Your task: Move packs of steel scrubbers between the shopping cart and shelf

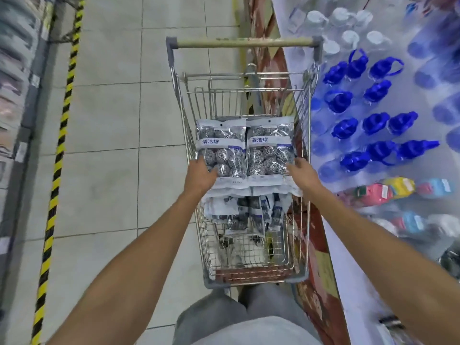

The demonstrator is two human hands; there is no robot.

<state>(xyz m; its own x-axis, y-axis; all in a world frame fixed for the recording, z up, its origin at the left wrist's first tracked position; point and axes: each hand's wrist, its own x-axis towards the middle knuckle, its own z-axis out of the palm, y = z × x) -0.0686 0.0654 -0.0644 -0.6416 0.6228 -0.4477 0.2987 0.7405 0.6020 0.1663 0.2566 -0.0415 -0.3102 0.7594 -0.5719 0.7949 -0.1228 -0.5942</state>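
Hands: two, both reaching into the shopping cart (302,135). Left hand (201,174) gripped the near left edge of the left scrubber pack (220,148), fingers curled on it. Right hand (302,170) held the near right edge of the right scrubber pack (270,145), fingertips on the plastic.

Scrubber packs on top: two, lying flat side by side, edges touching, printed faces up, raised over the cart's middle. Each showed several steel coils through clear film.

Lower packs (249,212): a heap under the top pair, standing and leaning on the cart's wire floor; exact number could not be told, as they overlapped and were partly hidden.

Cart: one, wire, with a tan handle bar (245,42) at the far end.

Surroundings: shelf (353,235) at right, just beside the cart, carrying many clear bottles with blue caps (373,123); count blurred. Tiled floor (112,120) at left with one yellow-and-black striped strip (61,138). Far-left shelving blurred, goods unreadable.
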